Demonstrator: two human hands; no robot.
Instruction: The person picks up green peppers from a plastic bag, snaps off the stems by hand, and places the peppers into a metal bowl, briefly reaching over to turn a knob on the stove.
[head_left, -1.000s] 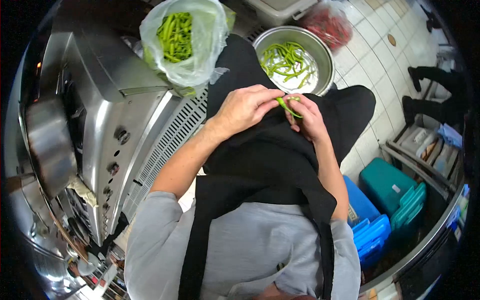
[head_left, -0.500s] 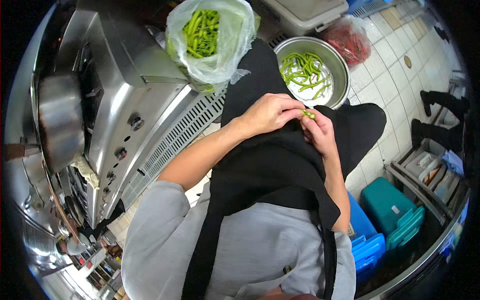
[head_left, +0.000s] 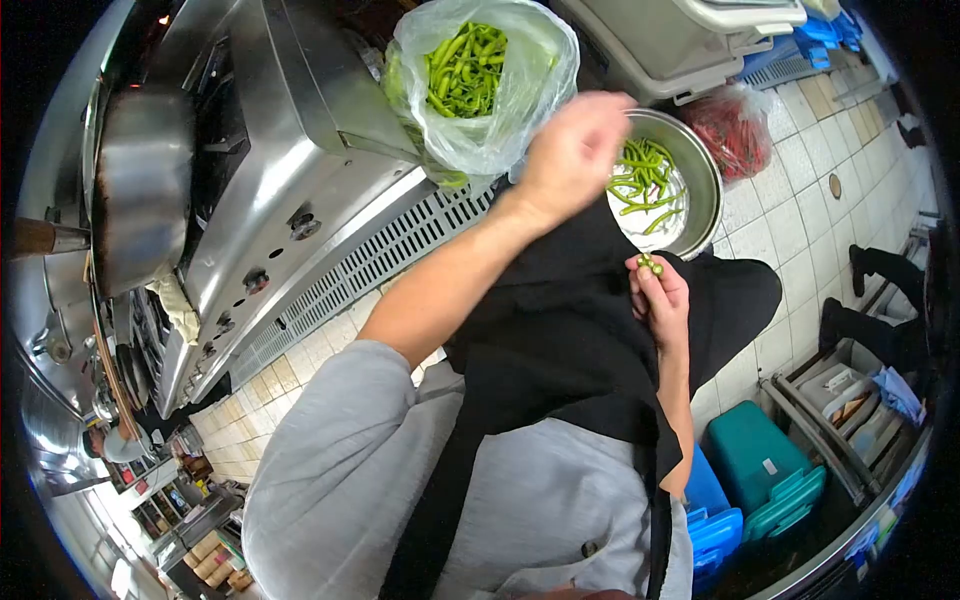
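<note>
My left hand (head_left: pixel 575 160) is lifted between the plastic bag (head_left: pixel 545 75) and the metal bowl (head_left: pixel 708 190), smeared by motion. Its fingers look curled, but I cannot make out whether they hold anything. Long green chili peppers (head_left: pixel 466 70) fill the bag. More green chili peppers (head_left: pixel 645 180) lie loose in the bowl, partly hidden by that hand. Above my right thigh, just in front of the bowl, my right hand (head_left: pixel 662 300) is closed on small green chili pepper pieces (head_left: pixel 650 264), which stick out past the thumb and fingers.
A steel stove (head_left: pixel 290 190) with knobs and a large pot (head_left: pixel 145 190) stands at left. Behind the bowl are a grey bin (head_left: pixel 680 50) and a bag of red chilies (head_left: pixel 730 135). Teal (head_left: pixel 755 455) and blue boxes (head_left: pixel 708 490) sit at right. Another person's legs (head_left: pixel 880 300) show farther right.
My left hand has left my right hand and swung up and forward to the bowl's near-left rim. My right hand stays low with the green pieces. The view has shifted slightly.
</note>
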